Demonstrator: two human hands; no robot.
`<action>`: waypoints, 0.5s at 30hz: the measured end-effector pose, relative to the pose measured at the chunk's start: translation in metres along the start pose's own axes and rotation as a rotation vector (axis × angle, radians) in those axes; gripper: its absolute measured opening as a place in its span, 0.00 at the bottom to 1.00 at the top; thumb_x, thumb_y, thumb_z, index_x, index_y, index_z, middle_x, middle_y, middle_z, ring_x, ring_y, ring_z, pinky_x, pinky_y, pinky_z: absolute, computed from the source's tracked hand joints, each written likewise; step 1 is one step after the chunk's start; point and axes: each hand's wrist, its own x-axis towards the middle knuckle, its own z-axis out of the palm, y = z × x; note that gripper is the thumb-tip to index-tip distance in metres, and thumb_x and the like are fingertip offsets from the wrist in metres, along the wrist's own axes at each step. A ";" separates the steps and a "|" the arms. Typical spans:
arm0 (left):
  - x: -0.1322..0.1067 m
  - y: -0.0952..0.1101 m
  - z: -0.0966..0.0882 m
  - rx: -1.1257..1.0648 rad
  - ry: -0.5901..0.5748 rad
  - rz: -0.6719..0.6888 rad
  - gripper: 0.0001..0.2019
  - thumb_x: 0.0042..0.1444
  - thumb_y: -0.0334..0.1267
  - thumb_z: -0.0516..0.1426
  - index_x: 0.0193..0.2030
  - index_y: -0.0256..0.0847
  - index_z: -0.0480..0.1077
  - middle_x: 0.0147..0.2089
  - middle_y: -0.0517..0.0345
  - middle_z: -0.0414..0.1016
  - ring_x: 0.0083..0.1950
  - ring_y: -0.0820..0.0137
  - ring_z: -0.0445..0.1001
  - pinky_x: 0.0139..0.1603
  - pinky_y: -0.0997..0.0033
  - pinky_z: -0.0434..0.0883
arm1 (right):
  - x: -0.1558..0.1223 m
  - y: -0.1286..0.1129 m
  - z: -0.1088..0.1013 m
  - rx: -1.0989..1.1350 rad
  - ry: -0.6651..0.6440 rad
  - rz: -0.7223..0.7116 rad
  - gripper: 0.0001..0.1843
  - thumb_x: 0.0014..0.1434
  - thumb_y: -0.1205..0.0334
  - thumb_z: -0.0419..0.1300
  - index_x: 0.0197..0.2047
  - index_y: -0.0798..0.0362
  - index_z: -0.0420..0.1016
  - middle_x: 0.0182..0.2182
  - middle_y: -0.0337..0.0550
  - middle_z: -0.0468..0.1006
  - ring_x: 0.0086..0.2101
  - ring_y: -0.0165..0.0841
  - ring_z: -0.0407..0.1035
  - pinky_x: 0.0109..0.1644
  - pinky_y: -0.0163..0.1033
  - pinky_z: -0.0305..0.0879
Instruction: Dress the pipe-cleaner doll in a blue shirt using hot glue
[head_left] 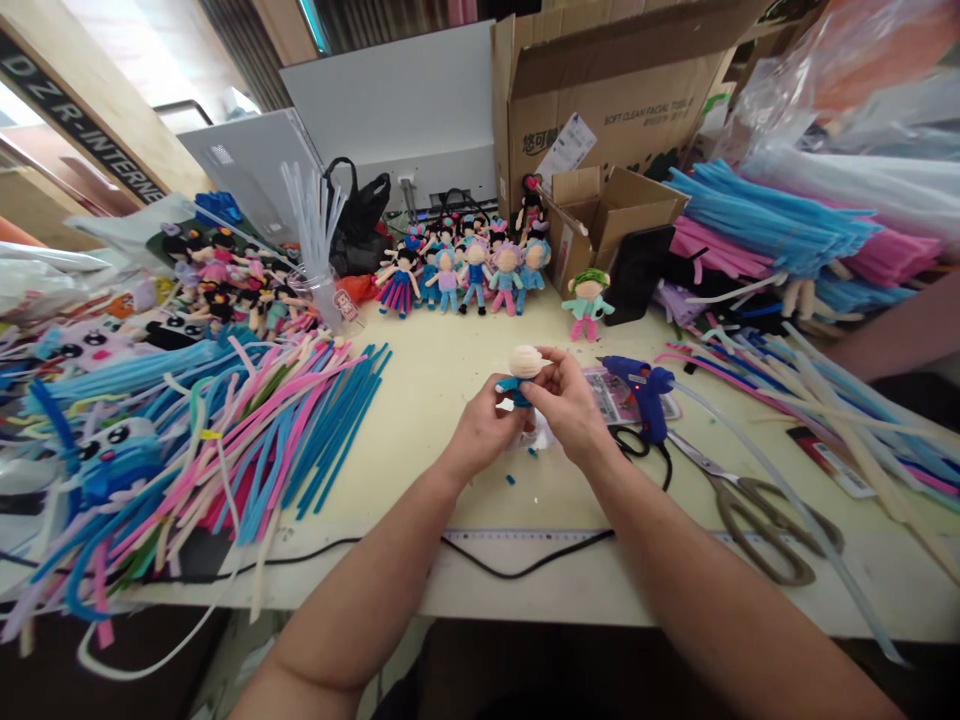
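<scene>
Above the middle of the table, both my hands hold a small pipe-cleaner doll (pixel 525 362). It has a round cream head on top and a teal-blue body below. My left hand (pixel 486 422) pinches the blue body from the left. From the right, my right hand (pixel 564 402) has its fingers closed around the head's base and the body. The fingers cover much of the body. Just right of my right hand lies a blue glue gun (pixel 639 388), with large scissors (pixel 757 510) beyond it. Small blue scraps (pixel 511 480) lie below my hands.
Pipe cleaners in many colours (pixel 247 430) spread over the left side, with more bundles (pixel 780 225) at the right. Several finished dolls (pixel 476 272) stand at the back before cardboard boxes (pixel 600 100). A black cable (pixel 517 574) crosses the front, near a printed ruler strip (pixel 495 535).
</scene>
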 end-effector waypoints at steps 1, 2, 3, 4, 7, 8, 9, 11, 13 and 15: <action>0.000 0.000 0.000 -0.020 -0.004 -0.010 0.13 0.51 0.36 0.59 0.42 0.41 0.61 0.35 0.60 0.71 0.29 0.72 0.75 0.26 0.73 0.72 | 0.000 -0.001 -0.001 0.018 -0.018 0.001 0.27 0.45 0.62 0.63 0.49 0.49 0.61 0.25 0.29 0.65 0.25 0.29 0.63 0.26 0.35 0.62; 0.001 0.001 -0.001 -0.040 -0.008 -0.022 0.14 0.50 0.36 0.59 0.42 0.41 0.61 0.36 0.60 0.70 0.28 0.71 0.75 0.26 0.72 0.72 | 0.000 -0.001 -0.001 0.037 -0.038 0.002 0.27 0.46 0.61 0.63 0.50 0.50 0.61 0.25 0.30 0.65 0.25 0.29 0.64 0.26 0.36 0.62; 0.001 0.001 -0.001 -0.055 -0.010 -0.034 0.14 0.49 0.36 0.59 0.42 0.41 0.61 0.36 0.60 0.70 0.28 0.71 0.75 0.26 0.72 0.72 | 0.000 -0.001 -0.002 0.052 -0.052 0.002 0.27 0.46 0.61 0.63 0.50 0.50 0.61 0.25 0.30 0.65 0.26 0.29 0.64 0.26 0.36 0.62; 0.001 0.001 -0.001 -0.061 -0.011 -0.041 0.15 0.49 0.35 0.59 0.42 0.41 0.61 0.36 0.60 0.71 0.28 0.71 0.75 0.26 0.71 0.72 | 0.000 -0.001 -0.002 0.063 -0.058 0.001 0.27 0.46 0.61 0.63 0.50 0.50 0.61 0.25 0.30 0.65 0.26 0.29 0.63 0.27 0.36 0.62; 0.001 0.001 -0.001 -0.023 -0.015 -0.026 0.14 0.49 0.35 0.59 0.42 0.41 0.61 0.36 0.60 0.70 0.28 0.72 0.75 0.26 0.72 0.72 | 0.000 0.002 -0.001 0.051 -0.026 0.000 0.26 0.46 0.61 0.63 0.49 0.50 0.62 0.25 0.29 0.65 0.25 0.28 0.63 0.26 0.36 0.62; 0.000 0.002 -0.001 -0.001 -0.014 -0.017 0.13 0.50 0.35 0.58 0.42 0.41 0.62 0.36 0.60 0.70 0.28 0.72 0.76 0.26 0.73 0.71 | 0.000 0.003 -0.001 0.039 -0.010 -0.001 0.25 0.46 0.62 0.63 0.49 0.50 0.63 0.25 0.29 0.65 0.25 0.28 0.63 0.27 0.36 0.61; 0.000 0.002 -0.001 0.016 -0.013 -0.012 0.13 0.50 0.35 0.58 0.42 0.41 0.62 0.36 0.61 0.70 0.29 0.72 0.76 0.26 0.74 0.71 | 0.000 0.004 -0.001 0.028 0.002 -0.003 0.25 0.46 0.62 0.63 0.49 0.51 0.63 0.24 0.29 0.65 0.25 0.28 0.63 0.27 0.36 0.61; 0.000 0.002 -0.001 0.018 -0.008 -0.021 0.13 0.50 0.34 0.58 0.42 0.41 0.62 0.35 0.61 0.71 0.28 0.72 0.75 0.26 0.74 0.71 | 0.001 0.004 -0.001 0.017 0.007 -0.007 0.25 0.46 0.62 0.63 0.49 0.51 0.63 0.24 0.29 0.66 0.25 0.28 0.63 0.28 0.35 0.61; 0.002 0.002 -0.003 -0.037 -0.013 -0.052 0.14 0.49 0.35 0.59 0.43 0.40 0.62 0.37 0.59 0.72 0.29 0.72 0.75 0.26 0.72 0.72 | 0.003 0.002 -0.005 0.027 -0.006 -0.008 0.26 0.46 0.60 0.65 0.48 0.52 0.64 0.24 0.30 0.67 0.26 0.28 0.64 0.28 0.35 0.61; 0.005 0.002 -0.008 -0.121 -0.030 -0.107 0.16 0.48 0.36 0.59 0.44 0.39 0.62 0.42 0.54 0.73 0.29 0.71 0.75 0.27 0.70 0.73 | 0.005 -0.003 -0.011 0.039 0.000 -0.011 0.25 0.46 0.57 0.66 0.47 0.52 0.64 0.25 0.31 0.69 0.25 0.28 0.65 0.27 0.35 0.61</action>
